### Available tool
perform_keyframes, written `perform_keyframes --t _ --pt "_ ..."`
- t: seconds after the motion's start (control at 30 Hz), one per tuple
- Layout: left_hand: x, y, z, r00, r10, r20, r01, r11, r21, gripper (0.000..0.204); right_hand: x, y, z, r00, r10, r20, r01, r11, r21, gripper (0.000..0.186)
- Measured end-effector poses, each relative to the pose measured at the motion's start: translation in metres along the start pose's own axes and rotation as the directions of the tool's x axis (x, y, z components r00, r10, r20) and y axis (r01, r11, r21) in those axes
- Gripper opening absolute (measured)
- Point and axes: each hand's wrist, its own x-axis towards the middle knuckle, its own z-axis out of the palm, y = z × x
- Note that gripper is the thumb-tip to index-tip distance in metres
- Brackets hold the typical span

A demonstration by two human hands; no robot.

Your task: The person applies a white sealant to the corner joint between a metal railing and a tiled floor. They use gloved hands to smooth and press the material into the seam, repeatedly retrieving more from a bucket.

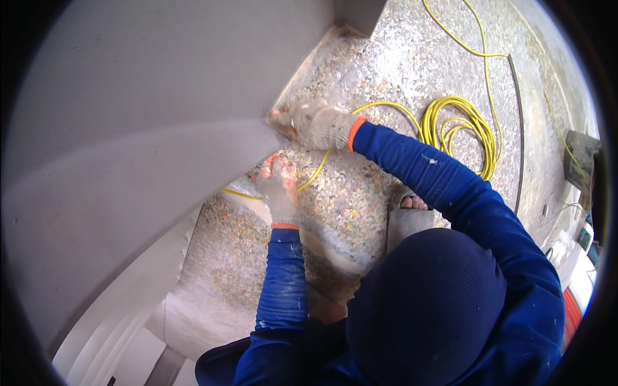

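Note:
My right hand [313, 125], in a pale knit glove with an orange cuff, presses against the lower edge of a smooth grey wall panel [193, 83]. Its fingers are closed; a thin edge shows below them, too blurred to name. My left hand [280, 185] wears a matching glove and is just nearer to me, beside the same edge. Bare, whitish-smeared fingertips curl inward there, and whatever they hold is hidden. A yellow cable [315, 172] passes along the speckled floor [341, 219] beneath both hands.
A coil of yellow cable [427, 125] lies right of my right hand. Beyond it runs a long dark strip [520, 135], with a dirty bucket-like container [577, 161] at the far right. My sandalled foot [412, 204] and dark-clad knee [425, 302] are close by.

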Motion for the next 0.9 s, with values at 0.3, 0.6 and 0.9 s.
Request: perform_keyframes --t 0.3,0.6,0.9 --pt "0.004 0.0 -0.019 0.984 0.17 0.057 -0.179 0.95 0.255 0.035 -0.047 -0.012 -0.001 0.995 -0.016 0.097 0.048 0.939 -0.341 0.056" --pt "-0.004 0.006 -0.005 0.992 0.125 -0.032 -0.118 0.977 0.18 0.03 -0.041 -0.008 0.007 0.999 -0.014 -0.053 -0.003 0.952 -0.306 0.045" --pt "-0.001 0.005 -0.012 0.984 0.171 -0.057 -0.153 0.96 0.233 0.038 -0.004 0.062 -0.039 0.984 -0.096 -0.148 0.034 0.927 -0.373 0.033"
